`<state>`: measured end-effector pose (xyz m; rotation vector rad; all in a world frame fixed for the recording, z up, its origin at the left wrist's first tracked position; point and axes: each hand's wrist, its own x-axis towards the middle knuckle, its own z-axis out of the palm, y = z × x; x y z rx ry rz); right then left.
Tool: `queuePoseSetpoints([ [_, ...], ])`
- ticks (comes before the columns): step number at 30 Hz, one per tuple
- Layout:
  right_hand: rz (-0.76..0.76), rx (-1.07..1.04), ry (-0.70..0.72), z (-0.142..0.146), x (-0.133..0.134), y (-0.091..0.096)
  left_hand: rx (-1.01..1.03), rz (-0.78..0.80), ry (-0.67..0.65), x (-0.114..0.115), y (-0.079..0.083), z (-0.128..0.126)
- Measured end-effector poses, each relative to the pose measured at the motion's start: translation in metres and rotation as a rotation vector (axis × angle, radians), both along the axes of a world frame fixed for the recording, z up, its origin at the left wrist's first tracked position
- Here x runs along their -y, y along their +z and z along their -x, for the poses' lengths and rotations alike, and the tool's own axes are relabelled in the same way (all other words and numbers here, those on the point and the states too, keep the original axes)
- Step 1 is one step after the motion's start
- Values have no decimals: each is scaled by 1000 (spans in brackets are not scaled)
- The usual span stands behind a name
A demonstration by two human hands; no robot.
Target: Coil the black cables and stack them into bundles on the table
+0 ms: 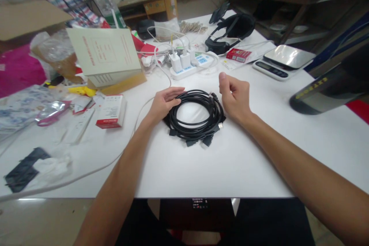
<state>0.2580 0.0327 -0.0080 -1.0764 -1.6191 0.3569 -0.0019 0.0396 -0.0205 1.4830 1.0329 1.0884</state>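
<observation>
A coil of black cable [198, 123] lies on the white table [219, 165] in front of me, with black straps at its near side. My left hand [165, 102] lies flat on the coil's left edge, fingers stretched out over the cable. My right hand [235, 96] stands on its edge at the coil's right side, fingers loosely curled, thumb up, touching the cable there. Neither hand grips anything that I can see.
A white power strip [188, 63] with chargers lies behind the coil. A kitchen scale [284, 61] is at the right, a black headset [230, 32] behind. A red and white box [112, 111], a paper booklet [105, 55] and plastic bags crowd the left. A white cable [138, 119] crosses the table.
</observation>
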Motion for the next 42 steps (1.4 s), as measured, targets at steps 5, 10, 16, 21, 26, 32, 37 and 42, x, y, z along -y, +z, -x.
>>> queuePoseSetpoints([
  [5, 169, -200, -57, -9, -21, -16, 141, 100, 3, 2, 1, -10],
  [10, 204, -378, -68, -14, -37, -28, 309, 118, 179, -4, 4, -6],
  [16, 190, -370, -87, -13, -35, -27, 367, 113, 248, -2, 14, -4],
  [21, 174, -333, -78, -14, -32, -26, 346, 90, 258, 0, 18, -7],
  [26, 151, -302, -63, -14, -33, -27, 369, 86, 248, -1, 16, -7],
  [32, 162, -333, -63, -14, -35, -31, 411, 127, 263, -1, 15, -6],
  [37, 165, -336, -55, -14, -35, -31, 396, 98, 233, -2, 14, -6],
  [42, 160, -330, -49, -14, -34, -30, 504, 154, 236, -1, 15, -7],
])
